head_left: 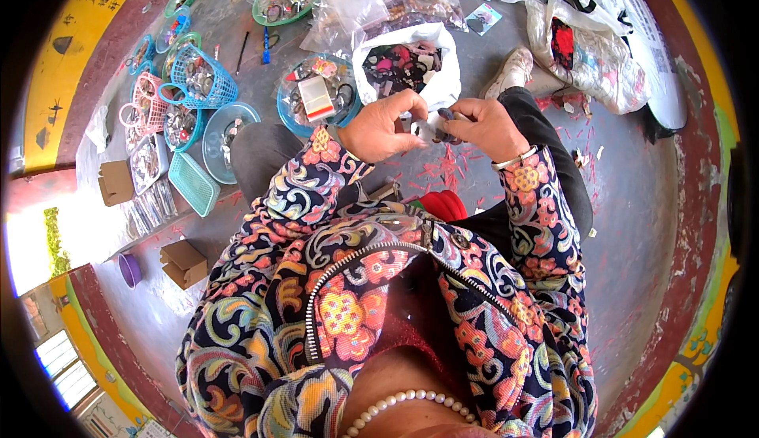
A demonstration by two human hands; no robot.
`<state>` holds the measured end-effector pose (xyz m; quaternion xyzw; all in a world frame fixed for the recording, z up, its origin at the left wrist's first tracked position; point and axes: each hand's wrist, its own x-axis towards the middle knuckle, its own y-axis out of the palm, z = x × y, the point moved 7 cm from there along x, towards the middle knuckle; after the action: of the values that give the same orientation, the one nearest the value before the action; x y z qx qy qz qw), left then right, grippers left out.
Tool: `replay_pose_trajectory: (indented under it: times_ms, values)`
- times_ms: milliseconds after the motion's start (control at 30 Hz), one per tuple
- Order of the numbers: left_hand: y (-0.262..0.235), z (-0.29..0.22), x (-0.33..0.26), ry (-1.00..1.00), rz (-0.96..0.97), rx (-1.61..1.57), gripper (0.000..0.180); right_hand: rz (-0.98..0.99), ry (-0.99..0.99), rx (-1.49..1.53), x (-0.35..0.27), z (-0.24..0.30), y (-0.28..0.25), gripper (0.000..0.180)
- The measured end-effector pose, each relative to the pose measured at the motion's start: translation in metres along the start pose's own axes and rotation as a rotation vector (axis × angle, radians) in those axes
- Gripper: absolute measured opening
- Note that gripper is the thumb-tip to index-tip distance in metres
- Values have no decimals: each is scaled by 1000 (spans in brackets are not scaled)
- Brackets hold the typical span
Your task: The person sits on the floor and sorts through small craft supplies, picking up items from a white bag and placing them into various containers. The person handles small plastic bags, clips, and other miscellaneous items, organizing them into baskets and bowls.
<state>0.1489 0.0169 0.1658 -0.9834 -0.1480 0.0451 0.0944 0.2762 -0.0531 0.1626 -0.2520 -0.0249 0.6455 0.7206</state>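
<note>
My left hand [383,128] and my right hand [482,126] meet in front of me, both pinching a small dark piece [445,114] between the fingertips. A bit of white paper or card [429,130] shows just under it. Both sleeves are patterned in many colours, and a pale bangle [514,159] sits on my right wrist. Just beyond my hands stands an open white plastic bag [443,82] filled with small dark items.
A round blue tray [286,106] of small parts lies left of the bag. Further left are blue and pink baskets [207,82], a teal tray [194,183] and cardboard boxes [183,262]. More bags [593,50] stand at the back right. Red scraps [447,168] litter the grey floor.
</note>
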Motion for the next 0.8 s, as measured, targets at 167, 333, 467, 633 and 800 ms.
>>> replay_pose_trajectory:
  times_ms: [167, 333, 467, 633, 800]
  values:
    - [9, 13, 0, -14, 55, 41, 30, 13, -38, -67, 2, -8, 5, 24]
    - [2, 8, 0, 205, -53, 240, 32, -29, -11, -6, 2, -6, 0, 25]
    - [0, 11, -3, 108, -23, 46, 41, -13, 10, 38, 5, -9, 4, 25]
    - [-5, 17, -9, 263, 40, 88, 35, 26, -58, -163, 7, -8, 9, 25]
    - [-4, 4, -9, 334, 11, 43, 23, 56, 53, 141, 5, -13, 13, 21]
